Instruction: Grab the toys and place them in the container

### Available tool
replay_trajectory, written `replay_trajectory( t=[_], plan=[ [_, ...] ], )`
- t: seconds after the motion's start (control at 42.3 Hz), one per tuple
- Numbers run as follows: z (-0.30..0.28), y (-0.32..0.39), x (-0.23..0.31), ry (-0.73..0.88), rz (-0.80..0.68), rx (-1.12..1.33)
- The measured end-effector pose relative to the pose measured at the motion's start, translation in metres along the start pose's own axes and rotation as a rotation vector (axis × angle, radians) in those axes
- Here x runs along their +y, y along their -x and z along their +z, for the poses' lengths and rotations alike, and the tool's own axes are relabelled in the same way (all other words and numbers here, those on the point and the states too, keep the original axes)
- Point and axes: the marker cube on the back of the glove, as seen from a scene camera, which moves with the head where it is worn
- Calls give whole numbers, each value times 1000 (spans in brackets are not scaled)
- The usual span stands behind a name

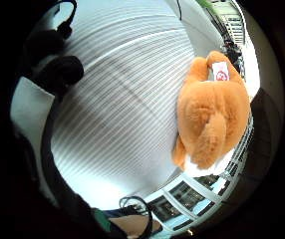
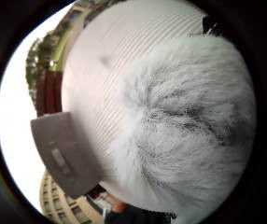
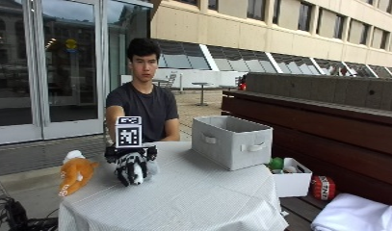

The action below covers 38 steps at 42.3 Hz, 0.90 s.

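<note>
The gloved right hand (image 3: 128,163) is gripping a white furry toy (image 3: 139,172) on the desk (image 3: 195,202), left of the grey container (image 3: 230,141). Soft and light, it is likely best held around its body. An orange plush (image 3: 75,175) is lying nearby.

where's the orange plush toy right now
In the outside view the orange plush toy lies at the table's edge, on the far side of the gloved right hand from the grey container, apart from the hand.
</note>
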Motion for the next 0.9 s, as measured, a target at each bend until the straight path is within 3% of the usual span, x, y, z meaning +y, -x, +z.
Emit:
replay_trajectory(
  t=[0.165,0.378,0.543,0.685,0.898],
  plan=[
    [-7,6,9,-106,5,89],
    [-43,19,18,-63,-3,59],
    [-142,52,31,-258,22,39],
    [-212,84,57,-350,-56,34],
    [-276,154,107,-347,-177,-9]
  ],
)
